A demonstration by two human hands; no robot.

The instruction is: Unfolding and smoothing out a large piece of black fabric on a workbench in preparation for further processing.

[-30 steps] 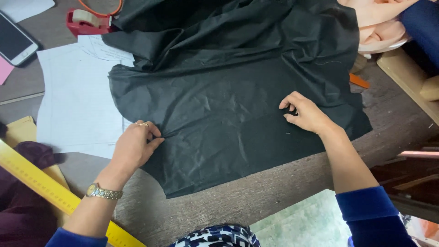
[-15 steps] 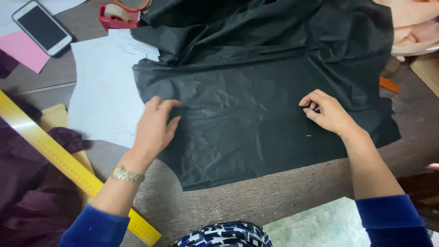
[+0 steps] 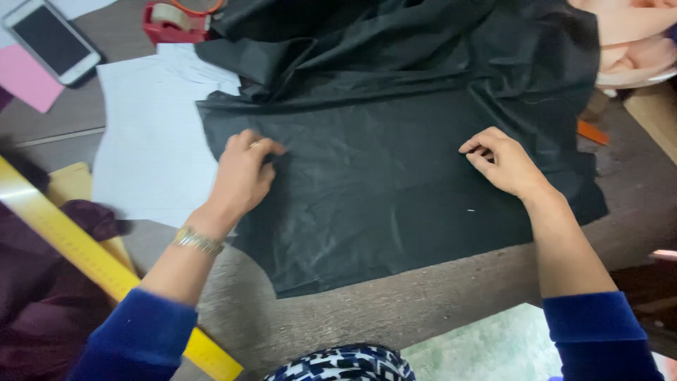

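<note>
My left hand [image 3: 243, 173] lay flat on the black fabric [image 3: 395, 183]; my right hand [image 3: 502, 161] pinched it. Its near half lay smooth by the desk [image 3: 423, 303] front edge, the far half bunched.

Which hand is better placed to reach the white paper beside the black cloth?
Left. The left hand rests on the black cloth near its edge, next to the white paper. The right hand lies far across the cloth.
</note>
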